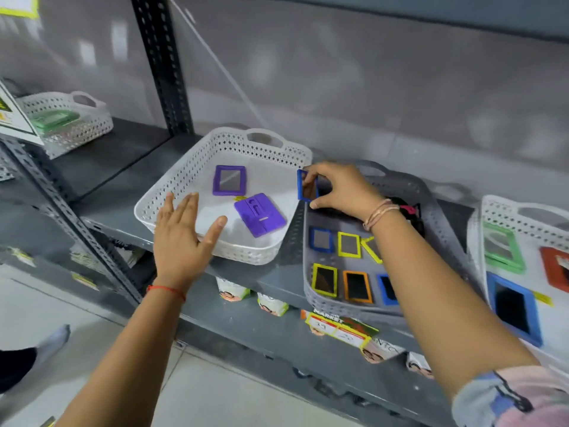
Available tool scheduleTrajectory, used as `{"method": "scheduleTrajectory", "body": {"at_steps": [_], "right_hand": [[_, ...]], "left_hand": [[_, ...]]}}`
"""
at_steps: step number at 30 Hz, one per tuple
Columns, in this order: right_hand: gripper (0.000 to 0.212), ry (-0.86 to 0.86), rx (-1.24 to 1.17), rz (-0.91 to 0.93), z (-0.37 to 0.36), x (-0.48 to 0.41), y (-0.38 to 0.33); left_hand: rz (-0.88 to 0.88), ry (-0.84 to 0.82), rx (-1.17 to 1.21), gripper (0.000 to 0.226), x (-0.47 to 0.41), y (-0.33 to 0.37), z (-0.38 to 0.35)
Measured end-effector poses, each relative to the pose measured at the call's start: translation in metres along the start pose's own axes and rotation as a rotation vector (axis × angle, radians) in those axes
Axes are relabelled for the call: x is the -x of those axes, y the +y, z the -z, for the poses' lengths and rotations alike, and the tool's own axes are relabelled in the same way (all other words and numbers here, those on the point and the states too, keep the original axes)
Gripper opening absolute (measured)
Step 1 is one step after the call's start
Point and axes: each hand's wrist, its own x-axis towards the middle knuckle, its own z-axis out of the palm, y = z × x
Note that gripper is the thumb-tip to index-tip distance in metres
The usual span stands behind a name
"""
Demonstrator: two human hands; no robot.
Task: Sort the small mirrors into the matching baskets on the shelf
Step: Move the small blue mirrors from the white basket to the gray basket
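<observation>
White basket (191,177) holds two purple mirrors (229,180); right hand (341,189) grips one.

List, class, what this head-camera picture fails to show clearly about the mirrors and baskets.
- Yellow-framed mirror in the grey plastic basket: mostly hidden by the right forearm.
- Blue-framed mirror in the same basket: partly behind that forearm.
- Red-framed mirror in the white perforated basket on the right: cut off by the picture's edge.
- Green item in the far-left white basket: blurred, too small to identify.

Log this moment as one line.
right hand: holds blue mirror | left hand: open, empty | white basket: two purple mirrors
</observation>
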Motion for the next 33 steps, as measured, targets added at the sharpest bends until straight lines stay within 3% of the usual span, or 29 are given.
{"method": "scheduleTrajectory", "body": {"at_steps": [10, 19, 33], "right_hand": [[0.039, -0.008, 0.024, -0.272, 0.046, 0.115, 0.047], [0.044, -0.265, 0.152, -0.597, 0.049, 0.165, 0.079], [0.031, -0.317, 0.323, -0.624, 0.036, 0.170, 0.067]], "left_hand": [[-0.030, -0.018, -0.063, 0.090, 0.002, 0.006, 0.004], [-0.081, -0.037, -0.134, 0.089, 0.006, 0.019, -0.003], [-0.078, -0.027, -0.069, 0.085, 0.008, 0.018, -0.003]]}}
